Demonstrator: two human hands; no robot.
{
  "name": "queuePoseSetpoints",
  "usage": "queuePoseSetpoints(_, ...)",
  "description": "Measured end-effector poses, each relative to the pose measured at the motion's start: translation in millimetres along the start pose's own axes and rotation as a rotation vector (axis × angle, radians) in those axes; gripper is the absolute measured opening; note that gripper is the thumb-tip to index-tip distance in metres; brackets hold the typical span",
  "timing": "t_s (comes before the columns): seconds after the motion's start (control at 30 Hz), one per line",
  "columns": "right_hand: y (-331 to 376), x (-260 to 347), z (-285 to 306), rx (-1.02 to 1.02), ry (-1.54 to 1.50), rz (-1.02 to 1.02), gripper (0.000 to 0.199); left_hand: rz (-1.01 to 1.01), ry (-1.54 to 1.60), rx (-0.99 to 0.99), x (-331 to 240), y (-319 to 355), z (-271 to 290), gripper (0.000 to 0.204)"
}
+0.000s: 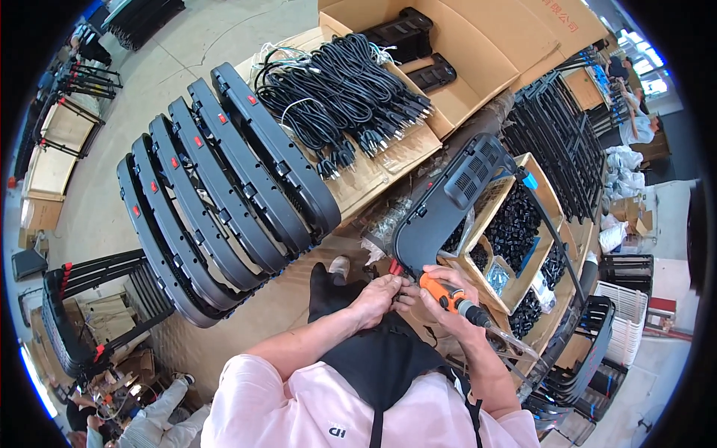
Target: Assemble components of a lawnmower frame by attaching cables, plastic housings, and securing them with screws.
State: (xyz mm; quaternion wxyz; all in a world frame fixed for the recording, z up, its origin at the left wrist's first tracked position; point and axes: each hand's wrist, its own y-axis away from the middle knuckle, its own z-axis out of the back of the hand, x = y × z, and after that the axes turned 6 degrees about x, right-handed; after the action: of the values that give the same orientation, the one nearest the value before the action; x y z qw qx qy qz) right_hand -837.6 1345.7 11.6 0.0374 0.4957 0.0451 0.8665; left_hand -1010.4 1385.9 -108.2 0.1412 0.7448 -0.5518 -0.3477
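**Head view: two hands at the end of a curved housing**

Right hand (pixel 441 295) grips an orange-handled powered screwdriver (pixel 453 300). Left hand (pixel 376 297), fingers pinched together, touches the lower end of a long curved black plastic housing (pixel 448 201). This housing leans over a compartmented cardboard box of small black parts (pixel 515 224). Matching black housings (pixel 224 194) stand stacked to the left, beside bundled black power cords (pixel 336 97).

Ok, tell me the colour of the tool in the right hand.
Orange with a black grip, the power screwdriver shows in the head view, held by the right hand.
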Motion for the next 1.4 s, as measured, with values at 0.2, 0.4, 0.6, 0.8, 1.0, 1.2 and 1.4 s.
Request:
queuePoseSetpoints(0.2, -1.4, 0.6, -1.4, -0.029, -0.036, -0.056, 0.032, 0.0, -0.026, 0.117, -3.6, -2.4, 14.6, 0.031)
queuePoseSetpoints(0.4, -4.7, -2.5, -2.9, -0.034, 0.026, -0.057, 0.037, -0.025, 0.114, 0.041, -5.1, -5.4, 12.0, 0.026)
queuePoseSetpoints(0.6, 2.5, 16.9, 13.0, -0.118, -0.189, -0.073, 0.045, 0.001, 0.237, -0.009, -22.5, -18.0, 12.5, 0.024)
queuePoseSetpoints(0.8, -8.0, 7.4, 23.6, -0.16, -0.32, 0.0, 0.051, 0.013, 0.414, 0.028, -45.7, -32.9, -10.8, 0.025)
queuePoseSetpoints(1.0, -21.3, 9.2, 30.0, -0.169, -0.339, -0.004, 0.051, 0.046, 0.521, 0.153, -54.1, -47.7, -7.5, 0.027)
queuePoseSetpoints(1.2, -41.5, 12.3, 29.1, -0.221, -0.259, -0.012, 0.049, -0.007, 0.494, 0.168, -64.0, -47.7, -26.3, 0.033)
queuePoseSetpoints(1.4, -72.7, -0.1, 19.6, -0.204, -0.242, -0.043, 0.048, 0.037, 0.196, 0.158, -58.3, -36.8, -24.1, 0.031)
